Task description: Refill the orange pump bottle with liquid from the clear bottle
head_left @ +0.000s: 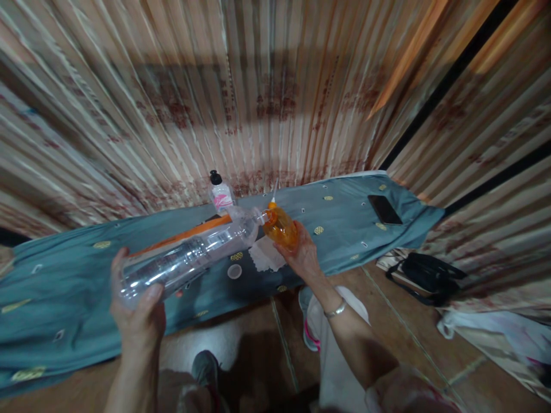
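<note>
My left hand (140,312) is closed round the base of a large clear plastic bottle (193,255). The bottle slants over the cloth, its neck up and to the right. In my right hand (303,255) is a small orange translucent bottle (280,226), gripped near its lower end. The clear bottle's neck meets the upper left of the orange bottle; whether the mouths join cannot be made out. A thin white nozzle (274,194) points up just behind the orange bottle. Beneath lie a white paper sheet (267,255) and a small round translucent lid (235,271).
A white squeeze bottle (221,195) with black cap stands behind. An orange-edged flat item (181,235) shows behind the clear bottle. Right, a phone (384,210) lies on the teal cloth (336,221). A black bag (430,275) rests on the floor; a striped curtain (275,86) hangs behind.
</note>
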Motion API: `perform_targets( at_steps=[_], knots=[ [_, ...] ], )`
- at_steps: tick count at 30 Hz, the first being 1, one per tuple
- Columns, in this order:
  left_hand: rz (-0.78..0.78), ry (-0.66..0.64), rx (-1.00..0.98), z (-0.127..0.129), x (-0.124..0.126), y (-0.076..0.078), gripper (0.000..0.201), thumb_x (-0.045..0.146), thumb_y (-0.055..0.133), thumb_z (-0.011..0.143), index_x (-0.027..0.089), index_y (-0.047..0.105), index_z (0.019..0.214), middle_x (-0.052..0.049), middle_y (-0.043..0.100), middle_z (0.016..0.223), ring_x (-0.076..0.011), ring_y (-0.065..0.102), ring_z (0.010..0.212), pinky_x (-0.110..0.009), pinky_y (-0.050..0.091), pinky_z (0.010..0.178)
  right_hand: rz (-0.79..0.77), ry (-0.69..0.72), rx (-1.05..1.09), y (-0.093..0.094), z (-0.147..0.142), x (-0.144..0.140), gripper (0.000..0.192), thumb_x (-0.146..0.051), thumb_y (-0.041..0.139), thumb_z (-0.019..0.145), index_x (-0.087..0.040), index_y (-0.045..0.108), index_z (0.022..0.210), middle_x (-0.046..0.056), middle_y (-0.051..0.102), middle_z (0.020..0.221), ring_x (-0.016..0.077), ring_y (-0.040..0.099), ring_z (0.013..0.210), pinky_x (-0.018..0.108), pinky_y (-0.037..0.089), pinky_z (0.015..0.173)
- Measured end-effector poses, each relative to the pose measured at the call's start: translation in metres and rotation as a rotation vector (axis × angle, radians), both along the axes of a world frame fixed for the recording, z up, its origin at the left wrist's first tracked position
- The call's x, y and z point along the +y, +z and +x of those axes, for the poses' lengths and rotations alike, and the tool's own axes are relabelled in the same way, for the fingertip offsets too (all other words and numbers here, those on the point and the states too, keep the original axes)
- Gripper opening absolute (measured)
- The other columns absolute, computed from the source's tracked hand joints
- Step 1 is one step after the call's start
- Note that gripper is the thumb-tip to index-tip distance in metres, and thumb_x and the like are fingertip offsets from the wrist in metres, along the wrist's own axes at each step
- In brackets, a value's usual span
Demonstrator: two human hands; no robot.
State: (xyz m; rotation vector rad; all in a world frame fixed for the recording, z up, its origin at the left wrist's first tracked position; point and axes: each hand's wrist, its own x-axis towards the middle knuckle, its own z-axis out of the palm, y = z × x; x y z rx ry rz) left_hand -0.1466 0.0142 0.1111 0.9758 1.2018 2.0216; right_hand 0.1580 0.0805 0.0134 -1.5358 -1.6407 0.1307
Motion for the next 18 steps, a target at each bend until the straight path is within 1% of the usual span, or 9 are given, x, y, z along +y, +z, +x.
perform_targets(
  at_steps=[2,5,13,18],
  knots=[
    [-0.014,-0.001,-0.003,-0.0003,0.0003,0.0004,0.087,0.034,0.095,0.036,0.036,0.074,0.12,0.0,0.057,0.097,-0.0168,0.054,0.08,-0.019,0.052,0.045,0.009,-0.004,-0.007,-0.0002,-0.0001,0.0001,0.085,-0.06,0.07,0.085,-0.008,0.042,0.147,0.027,0.062,0.138,0.0372,0.061,0.13,0.054,0.054,0.105],
    [-0.032,0.003,-0.001,0.0006,0.0006,0.0017,0.089,0.035,0.095,0.034,0.036,0.074,0.121,-0.001,0.057,0.096,-0.0175,0.055,0.08,-0.02,0.052,0.045,0.019,-0.002,-0.016,-0.0002,-0.0004,0.0002,0.085,-0.059,0.069,0.085,-0.01,0.041,0.148,0.026,0.062,0.138,0.0366,0.061,0.13,0.054,0.054,0.105],
    [0.008,0.013,0.056,-0.0016,0.0019,-0.0001,0.09,0.039,0.095,0.037,0.033,0.072,0.123,-0.001,0.06,0.099,-0.0187,0.055,0.081,-0.026,0.054,0.052,0.037,0.008,-0.026,0.0,0.0005,0.0012,0.083,-0.058,0.07,0.085,-0.006,0.043,0.144,0.028,0.063,0.136,0.0367,0.061,0.129,0.053,0.054,0.106],
    [0.005,0.01,0.055,-0.002,0.0024,-0.0006,0.094,0.04,0.096,0.035,0.031,0.071,0.125,-0.001,0.059,0.1,-0.0196,0.055,0.081,-0.03,0.057,0.055,0.031,0.01,-0.028,-0.0006,0.0013,0.0017,0.083,-0.058,0.07,0.085,-0.01,0.041,0.146,0.025,0.063,0.137,0.0359,0.061,0.129,0.054,0.054,0.105]
  ],
)
